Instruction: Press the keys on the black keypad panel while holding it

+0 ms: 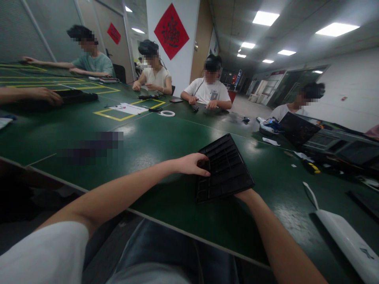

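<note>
A black tray (226, 167) divided into small compartments is held tilted above the green table (166, 138), its gridded face turned up towards me. My left hand (194, 163) is at the tray's left side, thumb and fingers curled over the edge onto the compartments. Whether a small piece is between those fingertips I cannot tell. From below, my right hand (245, 195) supports the tray at its lower right; its fingers are hidden behind it.
A white device (340, 236) with a cable lies at the right. Beyond it are a yellow-and-black tool (314, 168) and a large dark electronic unit (340, 142). Across the table sit several people; a white tape roll (167, 113) and paper (127, 109) lie before them. A co-worker's hand (47, 96) reaches in left.
</note>
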